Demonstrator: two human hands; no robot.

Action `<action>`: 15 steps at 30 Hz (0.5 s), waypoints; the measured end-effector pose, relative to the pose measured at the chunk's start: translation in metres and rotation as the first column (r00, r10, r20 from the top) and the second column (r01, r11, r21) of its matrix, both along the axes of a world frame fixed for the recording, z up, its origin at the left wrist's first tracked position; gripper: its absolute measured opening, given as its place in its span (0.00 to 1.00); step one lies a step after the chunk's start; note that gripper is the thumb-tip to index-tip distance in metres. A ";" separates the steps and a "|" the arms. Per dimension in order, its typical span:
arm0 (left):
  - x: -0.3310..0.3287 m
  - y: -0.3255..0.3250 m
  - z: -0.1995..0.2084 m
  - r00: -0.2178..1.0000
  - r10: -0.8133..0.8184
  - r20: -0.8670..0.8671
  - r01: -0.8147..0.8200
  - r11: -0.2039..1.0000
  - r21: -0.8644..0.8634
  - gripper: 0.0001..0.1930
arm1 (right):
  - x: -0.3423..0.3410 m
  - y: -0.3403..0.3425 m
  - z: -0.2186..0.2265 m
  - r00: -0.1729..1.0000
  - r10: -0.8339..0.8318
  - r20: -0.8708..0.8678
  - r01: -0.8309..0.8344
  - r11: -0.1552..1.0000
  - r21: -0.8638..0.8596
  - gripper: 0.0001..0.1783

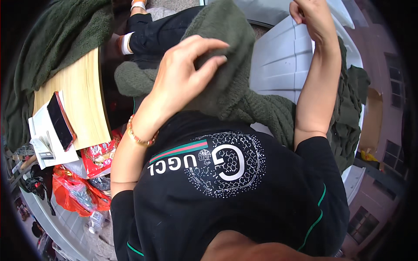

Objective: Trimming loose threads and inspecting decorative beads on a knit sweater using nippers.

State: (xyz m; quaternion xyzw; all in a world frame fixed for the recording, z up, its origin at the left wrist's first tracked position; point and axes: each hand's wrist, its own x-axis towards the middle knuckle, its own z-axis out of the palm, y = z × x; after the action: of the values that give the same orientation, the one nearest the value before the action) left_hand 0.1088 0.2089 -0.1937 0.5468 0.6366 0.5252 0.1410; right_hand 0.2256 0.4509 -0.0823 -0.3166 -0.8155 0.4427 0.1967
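Note:
Across my lap lies a dark green knitted garment (226,39), bunched and folded, with one rolled end toward the left. Just above it hovers my left hand (185,71), its thumb and index finger apart with a gap between them; I see nothing held there. Up at the top right is my right hand (307,15), raised over a white plastic bin (278,56). Its fingers are curled together, and whatever they may hold is too small to make out. More dark green knitwear (348,100) lies beyond my right forearm.
At left a wooden board (78,95) bears a phone (61,120), white paper (41,135) and a green knitted pile (65,39). Below it are a red-and-white packet (100,158), a red plastic bag (65,191) and a clear bottle (96,222). Cardboard (373,115) stands at far right.

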 end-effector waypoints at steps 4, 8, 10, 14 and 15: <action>0.020 -0.027 0.005 0.926 -0.368 0.081 0.368 0.930 0.016 0.08 | -0.002 0.003 -0.029 0.999 0.002 -0.043 -0.004 0.999 -0.036 0.17; 0.031 -0.041 -0.029 0.806 -0.569 0.160 0.591 0.781 -0.201 0.10 | -0.009 -0.007 -0.046 0.992 -0.021 -0.121 0.018 0.999 -0.030 0.18; 0.027 -0.039 -0.030 0.783 -0.561 0.269 0.617 0.757 -0.215 0.11 | -0.007 -0.005 -0.050 0.999 -0.036 -0.005 0.036 0.999 -0.025 0.19; 0.023 -0.026 -0.008 0.869 -0.409 0.279 0.457 0.879 -0.135 0.17 | -0.005 -0.006 -0.052 0.998 -0.022 0.059 0.025 0.998 -0.061 0.18; 0.028 -0.019 -0.006 0.913 -0.398 0.092 0.403 0.914 -0.052 0.22 | -0.006 -0.013 -0.050 0.999 -0.037 -0.021 0.036 0.997 -0.062 0.18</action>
State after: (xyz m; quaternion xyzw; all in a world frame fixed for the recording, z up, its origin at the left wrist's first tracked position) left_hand 0.1370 0.1902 -0.1992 0.6390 0.5229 0.4840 0.2897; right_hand 0.2195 0.4384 -0.1326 -0.3323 -0.7933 0.4675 0.2040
